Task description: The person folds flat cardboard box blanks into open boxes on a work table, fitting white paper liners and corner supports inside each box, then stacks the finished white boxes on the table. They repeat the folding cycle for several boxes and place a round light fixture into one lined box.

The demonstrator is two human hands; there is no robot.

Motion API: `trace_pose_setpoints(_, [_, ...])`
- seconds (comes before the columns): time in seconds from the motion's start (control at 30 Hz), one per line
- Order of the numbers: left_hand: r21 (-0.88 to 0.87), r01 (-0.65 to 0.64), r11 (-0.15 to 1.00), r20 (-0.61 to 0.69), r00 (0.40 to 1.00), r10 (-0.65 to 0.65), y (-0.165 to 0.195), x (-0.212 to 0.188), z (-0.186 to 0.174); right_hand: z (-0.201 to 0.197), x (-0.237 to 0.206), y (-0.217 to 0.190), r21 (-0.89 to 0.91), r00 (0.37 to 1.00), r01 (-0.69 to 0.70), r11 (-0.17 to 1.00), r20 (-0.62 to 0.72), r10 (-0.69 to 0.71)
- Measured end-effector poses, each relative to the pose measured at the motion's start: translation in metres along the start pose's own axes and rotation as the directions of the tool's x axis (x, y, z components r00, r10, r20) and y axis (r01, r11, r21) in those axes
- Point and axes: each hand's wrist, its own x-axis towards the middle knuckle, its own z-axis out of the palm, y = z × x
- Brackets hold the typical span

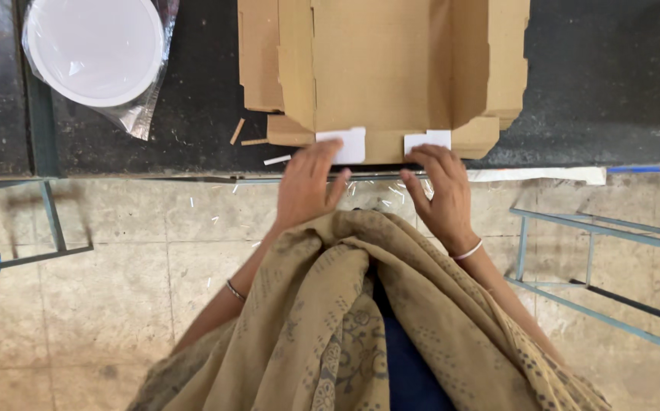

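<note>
The flat cardboard box blank [379, 65] lies on the dark bench [589, 84], its near edge at the bench's near rim. 2 white labels sit on that near edge: the left label [347, 144] and the right label [430, 139], a short gap apart.

Left hand [307, 186]: grip released, fingers extended, fingertips pressing on the near part of the left label. Right hand [444, 190]: grip released, fingers flat, fingertips on the near edge of the right label. Neither hand grasps anything.

A stack of white plates in clear wrap [98, 53] stands on the bench at far left, well apart from the cardboard. Small cardboard scraps [246, 137] lie just left of the blank. A blue metal frame [596, 266] stands on the floor at right.
</note>
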Motion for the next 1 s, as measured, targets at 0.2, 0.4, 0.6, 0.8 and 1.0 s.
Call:
trace_pose_setpoints(0.2, [0.029,-0.020,0.999,0.037,0.999,0.019,-0.006,0.031,-0.004,0.014,0.013,-0.017,-0.163,0.966,0.254,0.954,-0.011,-0.259])
trace_pose_setpoints(0.4, [-0.112,0.183,0.977,0.048,0.983,-0.179,0.021,0.049,-0.035,0.024,0.051,0.009,-0.163,0.975,0.221,0.962,0.050,-0.216])
trace_pose_setpoints(0.6, [-0.279,-0.024,0.960,-0.615,0.772,-0.159,-0.007,0.036,-0.056,0.008,0.087,0.035,-0.032,0.980,0.160,0.987,0.121,-0.155])
trace_pose_setpoints(0.8, [-0.746,0.187,0.639,-0.240,0.819,-0.521,-0.117,0.150,-0.036,-0.004,0.089,0.030,-0.021,0.983,0.088,0.996,0.165,-0.084])
trace_pose_setpoints(1.0, [-0.849,0.424,0.314,0.283,0.868,-0.408,-0.130,0.253,0.001,-0.010,0.081,0.020,-0.003,0.991,0.062,0.998,0.118,-0.061])
